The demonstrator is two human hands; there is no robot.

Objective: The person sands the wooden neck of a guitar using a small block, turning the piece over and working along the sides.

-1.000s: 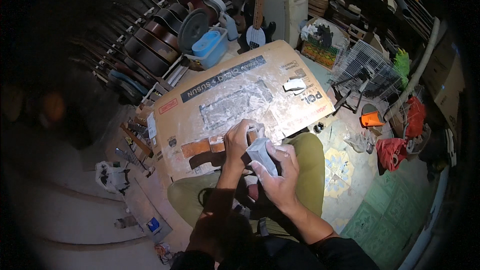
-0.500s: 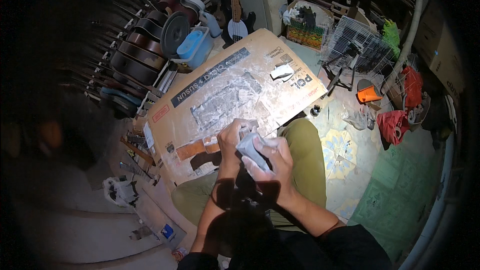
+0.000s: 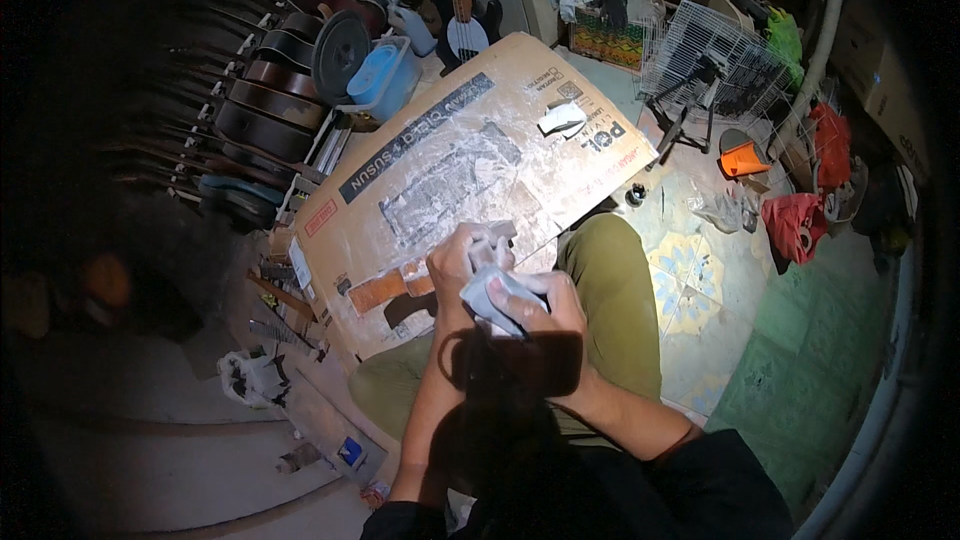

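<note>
Over my lap, my right hand (image 3: 540,305) is closed on a crumpled grey-white sheet, perhaps sandpaper or cloth (image 3: 492,292). My left hand (image 3: 458,258) grips a small dark piece (image 3: 497,237), and the sheet is pressed against it. What the piece is cannot be made out; my fingers hide most of it. Both hands hover just in front of a flattened brown cardboard sheet (image 3: 470,140) smeared with whitish dust. A dark shadow covers my wrists.
A small white scrap (image 3: 560,118) lies on the cardboard's far right. Dark guitar bodies (image 3: 270,110) are racked at left, with a blue tub (image 3: 385,75) beside them. A wire cage (image 3: 715,60), an orange cup (image 3: 742,158) and red bags (image 3: 800,220) stand right on the tiled floor.
My head has shifted, so the cardboard and floor sit slightly differently in view. My hands stay together on the sheet and the small piece, moving only a little.
</note>
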